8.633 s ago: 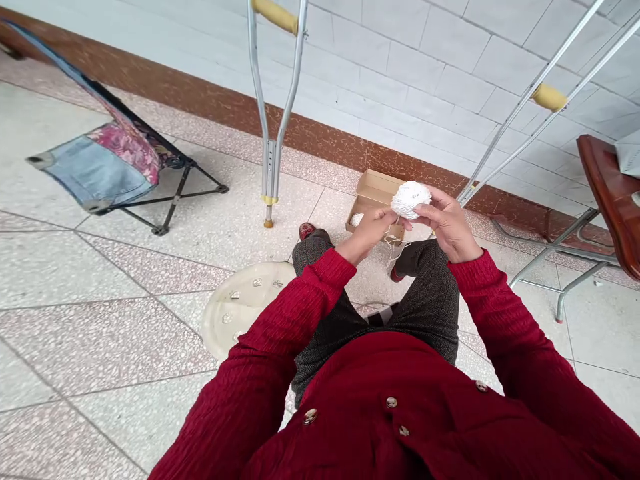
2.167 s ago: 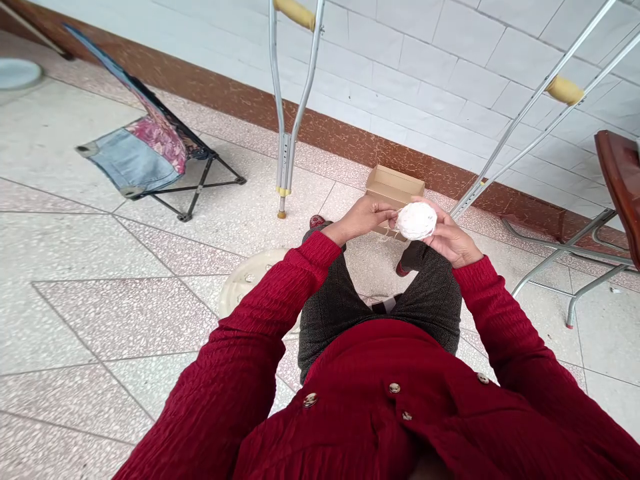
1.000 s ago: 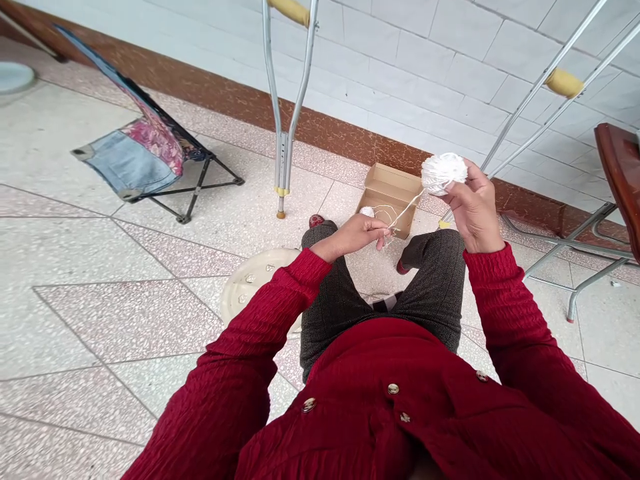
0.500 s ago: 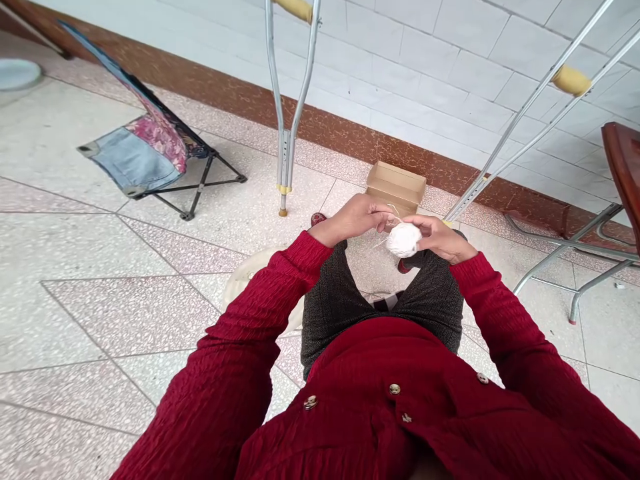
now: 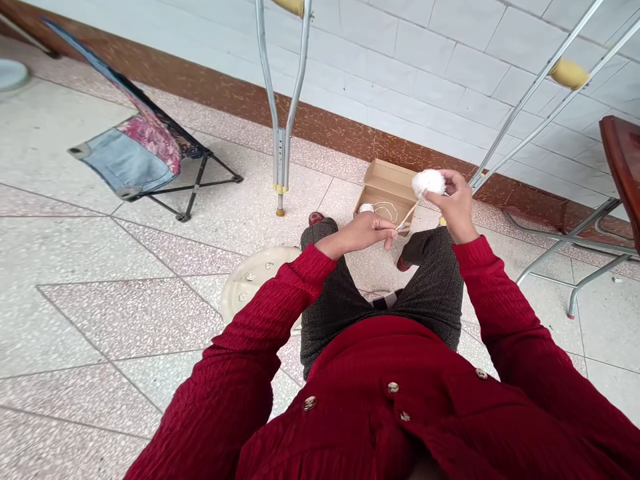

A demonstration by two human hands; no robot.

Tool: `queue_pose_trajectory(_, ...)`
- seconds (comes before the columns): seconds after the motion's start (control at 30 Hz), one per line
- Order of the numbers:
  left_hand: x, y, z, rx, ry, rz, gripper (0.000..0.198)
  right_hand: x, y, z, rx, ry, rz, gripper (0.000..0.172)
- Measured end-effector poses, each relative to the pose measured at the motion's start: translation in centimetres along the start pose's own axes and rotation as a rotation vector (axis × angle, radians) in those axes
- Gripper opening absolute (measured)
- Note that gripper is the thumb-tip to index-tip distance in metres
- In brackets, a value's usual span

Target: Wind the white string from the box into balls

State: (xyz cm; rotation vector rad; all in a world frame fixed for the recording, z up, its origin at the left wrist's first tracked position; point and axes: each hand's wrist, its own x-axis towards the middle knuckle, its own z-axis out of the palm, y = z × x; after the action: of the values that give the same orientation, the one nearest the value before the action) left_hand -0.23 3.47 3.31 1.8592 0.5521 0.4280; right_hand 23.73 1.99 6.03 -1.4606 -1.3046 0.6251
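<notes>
A white ball of yarn (image 5: 429, 183) is gripped in my right hand (image 5: 456, 200), raised above the right edge of the box. My left hand (image 5: 367, 233) pinches the yarn strand (image 5: 411, 215) that runs down from the ball. In front of my feet an open cardboard box (image 5: 393, 180) stands on the floor. Inside it lies a second white yarn ball (image 5: 367, 208), partly hidden behind my left hand, with a loose loop of yarn beside it.
One crutch (image 5: 283, 133) leans on the wall left of the box, another crutch (image 5: 525, 107) on the right. A folding chair (image 5: 133, 160) stands to the left, a round cream stool (image 5: 250, 280) by my left thigh. At right is a metal-legged chair (image 5: 620, 180).
My right hand has lifted the yarn ball up and to the right, away from my left hand. The strand between them is now stretched out, and the box's contents show.
</notes>
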Motion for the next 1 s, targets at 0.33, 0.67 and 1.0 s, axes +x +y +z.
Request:
queue_pose_trajectory(0.33, 0.8, 0.9, -2.0, 0.035, 0.154, 0.059, 0.029, -4.5, 0.6, -0.4, 0.344, -0.779, 0.423, 0.051)
queue_pose_trajectory(0.67, 1.9, -1.9, 0.0, -0.24, 0.249, -0.013, 0.029, -3.8, -2.5, -0.9, 0.716, -0.566, 0.356, 0.072)
queue_pose_trajectory(1.0, 2.2, -6.4, 0.6, -0.191, 0.318, -0.106, 0.022, -3.4, -6.1, -1.6, 0.74, -0.395, 0.279, 0.064)
